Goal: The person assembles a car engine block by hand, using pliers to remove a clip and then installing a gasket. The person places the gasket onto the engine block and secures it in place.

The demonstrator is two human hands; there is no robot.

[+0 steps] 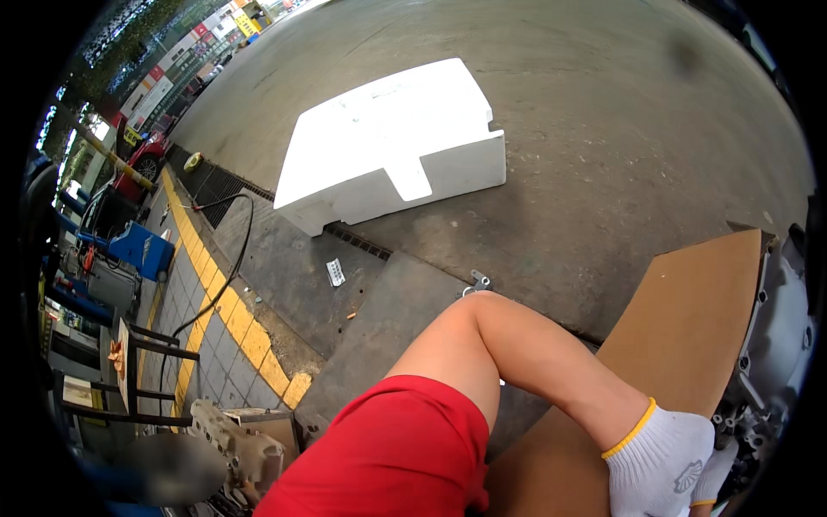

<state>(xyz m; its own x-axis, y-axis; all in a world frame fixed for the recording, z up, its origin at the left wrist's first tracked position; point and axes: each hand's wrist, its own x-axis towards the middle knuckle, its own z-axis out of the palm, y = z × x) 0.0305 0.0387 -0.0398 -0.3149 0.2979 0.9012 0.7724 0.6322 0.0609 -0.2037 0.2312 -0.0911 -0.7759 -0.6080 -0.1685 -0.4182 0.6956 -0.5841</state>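
Observation:
My left arm, in a red sleeve, bends across to the lower right. My left hand (pixel 659 464) wears a white knit glove with a yellow cuff; its back shows, but its fingers are hidden. Just beyond it, part of my right hand (pixel 713 479) shows in a similar glove, with fingers out of sight. Both hands are beside a brown cardboard sheet or flap (pixel 680 310) and dark and silvery metal parts (pixel 751 431) at the right rim. A large grey cast-metal housing (pixel 782 323) stands past the cardboard edge. Whether either hand holds something cannot be made out.
A big white foam block (pixel 388 129) lies on the concrete ahead. A small metal bracket (pixel 477 283) is near my elbow. At left are a yellow-edged kerb (pixel 245 332), a black hose (pixel 237 258), a stool (pixel 129 366), a blue machine (pixel 142 250) and a metal engine casting (pixel 237 448).

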